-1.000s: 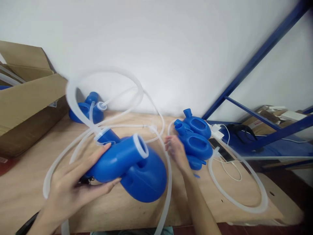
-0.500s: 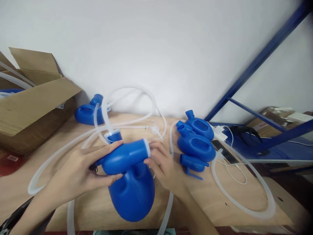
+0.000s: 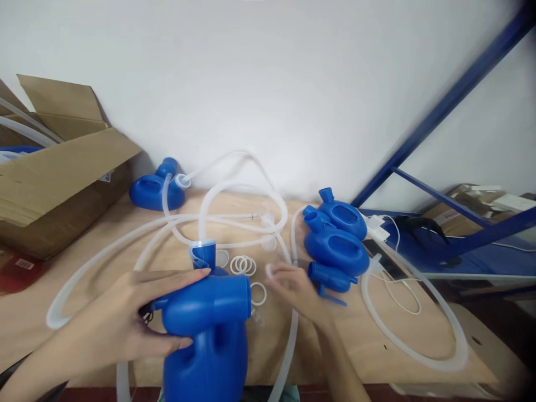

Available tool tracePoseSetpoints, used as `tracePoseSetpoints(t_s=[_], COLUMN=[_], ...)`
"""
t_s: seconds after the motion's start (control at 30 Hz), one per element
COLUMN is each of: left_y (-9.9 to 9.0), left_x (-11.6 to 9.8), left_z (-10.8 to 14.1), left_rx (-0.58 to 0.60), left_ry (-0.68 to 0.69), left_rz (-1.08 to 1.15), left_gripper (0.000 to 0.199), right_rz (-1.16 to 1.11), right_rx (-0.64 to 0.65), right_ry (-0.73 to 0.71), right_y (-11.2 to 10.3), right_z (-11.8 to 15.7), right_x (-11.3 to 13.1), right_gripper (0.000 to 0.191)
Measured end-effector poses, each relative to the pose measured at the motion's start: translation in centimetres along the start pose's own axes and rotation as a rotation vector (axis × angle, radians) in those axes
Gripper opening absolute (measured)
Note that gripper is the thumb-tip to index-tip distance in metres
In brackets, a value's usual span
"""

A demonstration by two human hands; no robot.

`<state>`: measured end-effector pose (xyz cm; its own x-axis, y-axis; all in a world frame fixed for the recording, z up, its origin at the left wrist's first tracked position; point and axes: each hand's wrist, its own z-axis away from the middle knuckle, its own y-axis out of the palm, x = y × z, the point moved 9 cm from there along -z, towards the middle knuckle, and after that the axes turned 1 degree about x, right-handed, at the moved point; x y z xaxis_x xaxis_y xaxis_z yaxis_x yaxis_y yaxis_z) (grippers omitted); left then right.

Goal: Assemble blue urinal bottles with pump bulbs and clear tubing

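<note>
Ring of white plastic now off mouth of bulbous blue plastic bottle, leaving rim bare; seemingly pinched in blurred right hand, apart from left hand, clamped around bottle over wooden table.

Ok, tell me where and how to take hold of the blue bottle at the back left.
Probably by the arched handle, from above: it bridges an open gap on the upper left of the blue bottle, while the tube crosses further right.
</note>
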<state>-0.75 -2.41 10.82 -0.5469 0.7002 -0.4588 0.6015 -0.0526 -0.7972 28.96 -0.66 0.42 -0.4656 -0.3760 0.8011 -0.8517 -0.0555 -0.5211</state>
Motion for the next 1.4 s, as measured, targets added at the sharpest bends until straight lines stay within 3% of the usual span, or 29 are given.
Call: tracePoseSetpoints(t_s=[0.07, 0.13, 0.2, 0.3, 0.4, 0.43, 0.53, 0.57, 0.63, 0.7, 0.73, 0.83, 0.9, 1.03, 1.2, 1.33, 1.4], left_y=[0.7, 1.1, 1.5, 2.1, 2.6, 2.9, 4.0, 4.4, 5.0, 4.5, 3.8, 1.4, 1.8, 5.1, 7.2, 9.3, 9.8], left_x=[0.1, 0.2, 0.4, 1.3, 1.5, 1.2, -0.3, -0.9, -2.0, -3.0, -3.6, -4.7, -4.2, -2.6, -1.3, -0.9, -0.9], left_z=[-0.5, -0.8, -0.9, -0.6, -1.0, -1.4, -3.2, -3.9, -4.9, -5.3, -5.3, -3.5, -2.5, -2.2, -2.4, -2.6, -2.7], left_rx=[0.007, 0.012, 0.03, 0.033, 0.025, 0.044, 0.131, 0.169, 0.204, 0.113, 0.001, -0.36, -0.38, -0.208, -0.288, -0.327, -0.401], left_ry=[-0.017, -0.03, -0.044, -0.127, -0.183, -0.18, -0.124, -0.097, -0.038, 0.045, 0.088, 0.11, 0.004, -0.253, -0.409, -0.454, -0.45], left_rz=[0.013, -0.006, -0.029, -0.034, 0.02, 0.034, 0.024, 0.005, -0.051, -0.132, -0.181, -0.256, -0.163, 0.193, 0.484, 0.759, 0.883], left_gripper=[0.074, 0.073, 0.073, 0.069, 0.062, 0.061, 0.062, 0.064, 0.073, 0.078, 0.073, 0.025, 0.021, 0.048, 0.06, 0.061, 0.059], right_rz=[0.163, 0.206, 0.222, 0.168, -0.11, -0.23, -0.514, -0.567, -0.601, -0.589, -0.586, -0.652, -0.693, -0.603, -0.51, -0.552, -0.588], right_rx=[0.127, 0.136, 0.077, -0.023, -0.041, -0.033, 0.037, 0.06, 0.02, -0.158, -0.274, -0.548, -0.589, -0.507, -0.53, -0.55, -0.551], right_ry=[0.02, 0.016, 0.002, 0.009, -0.012, -0.045, -0.138, -0.128, -0.052, 0.047, 0.082, 0.119, 0.103, 0.015, -0.032, -0.018, 0.005], right_y=[3.9, 5.8, 5.5, 3.0, 1.4, 1.3, 2.1, 2.7, 3.2, 2.6, 2.0, 0.6, 0.4, 0.3, 0.0, 0.4, 0.8], right_z=[-1.0, -1.9, -2.4, -2.1, -1.2, -0.9, 0.0, 0.2, 0.4, 0.6, 0.9, 2.1, 2.6, 2.7, 2.7, 2.6, 2.8], right_x=[-1.6, -2.1, -1.5, 0.4, 2.1, 2.8, 4.9, 5.3, 5.3, 4.4, 3.8, 2.2, 2.1, 4.5, 5.8, 4.6, 3.6], right_gripper=[0.048, 0.043, 0.036, 0.034, 0.037, 0.042, 0.096, 0.101, 0.08, 0.048, 0.038, 0.035, 0.037, 0.037, 0.035, 0.035, 0.036])
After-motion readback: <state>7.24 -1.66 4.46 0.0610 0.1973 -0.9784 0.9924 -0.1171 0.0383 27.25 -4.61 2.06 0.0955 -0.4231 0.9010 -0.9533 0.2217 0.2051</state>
